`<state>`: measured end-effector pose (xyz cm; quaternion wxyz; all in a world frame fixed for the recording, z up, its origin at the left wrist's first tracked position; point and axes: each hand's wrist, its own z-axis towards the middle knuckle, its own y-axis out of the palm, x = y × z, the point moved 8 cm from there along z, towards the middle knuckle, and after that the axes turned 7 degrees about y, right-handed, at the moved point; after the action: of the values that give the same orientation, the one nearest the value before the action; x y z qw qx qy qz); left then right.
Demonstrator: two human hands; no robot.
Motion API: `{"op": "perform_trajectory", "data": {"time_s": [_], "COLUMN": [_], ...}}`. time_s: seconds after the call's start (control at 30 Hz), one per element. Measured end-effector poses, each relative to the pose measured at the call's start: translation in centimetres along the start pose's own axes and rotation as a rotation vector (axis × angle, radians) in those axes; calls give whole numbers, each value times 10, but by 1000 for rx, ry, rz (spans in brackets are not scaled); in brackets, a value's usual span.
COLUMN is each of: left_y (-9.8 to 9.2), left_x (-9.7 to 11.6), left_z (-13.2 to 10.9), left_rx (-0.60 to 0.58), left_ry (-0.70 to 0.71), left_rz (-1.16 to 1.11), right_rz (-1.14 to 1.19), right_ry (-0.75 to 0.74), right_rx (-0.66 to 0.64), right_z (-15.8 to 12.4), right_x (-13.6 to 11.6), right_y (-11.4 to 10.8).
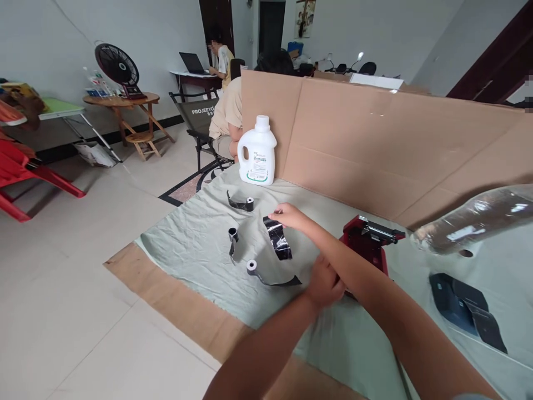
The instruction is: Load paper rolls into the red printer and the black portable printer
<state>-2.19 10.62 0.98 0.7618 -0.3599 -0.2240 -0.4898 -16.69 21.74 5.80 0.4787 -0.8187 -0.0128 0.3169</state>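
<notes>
At the end of its outstretched arm, my right hand pinches the upper end of a glossy black strip, which hangs down over the cloth. My left hand is curled and slightly blurred below my right forearm, beside a red device with a raised dark lid; the forearm covers part of the device and of those fingers. Around the strip lie a small dark roll with a white core and its tail unwound, another such roll farther back, and a dark curled roll at the left.
A white jug stands before a tall cardboard panel. At the right are a dark device with a strip and a clear plastic-wrapped bundle. Beyond the panel, a person sits close by; another sits at a laptop.
</notes>
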Motion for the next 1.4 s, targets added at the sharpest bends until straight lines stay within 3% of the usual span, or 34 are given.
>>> {"op": "perform_trajectory", "data": {"time_s": [0.07, 0.17, 0.23, 0.37, 0.5, 0.67, 0.83, 1.03, 1.17, 1.4], "left_y": [-8, -14, -15, -14, -24, -25, -9, -4, -7, -2], "left_x": [5, 8, 9, 3, 9, 37, 57, 55, 58, 59], "left_z": [2, 1, -3, -10, -13, -12, -15, -17, -14, -12], "left_rx": [37, 91, 112, 132, 205, 174, 84, 58, 93, 46], "left_ry": [23, 38, 41, -21, 63, 330, 498, 476, 463, 440], "left_rz": [-10, -63, -59, -32, -35, 157, 385, 421, 427, 455], "right_rz": [236, 739, 954, 1116, 988, 569, 89, -248, -277, -274], "right_ry": [-48, -108, -101, -113, -119, 17, 90, 176, 225, 272], "right_rx": [-32, -198, -268, -169, -24, 253, 440, 442, 447, 423], "right_z": [-26, -75, -111, -175, -215, -211, -189, -178, -172, -158], "right_x": [17, 46, 69, 120, 171, 219, 221, 209, 211, 214], "right_y": [-17, -38, -51, -80, -97, -98, -86, -73, -74, -68]}}
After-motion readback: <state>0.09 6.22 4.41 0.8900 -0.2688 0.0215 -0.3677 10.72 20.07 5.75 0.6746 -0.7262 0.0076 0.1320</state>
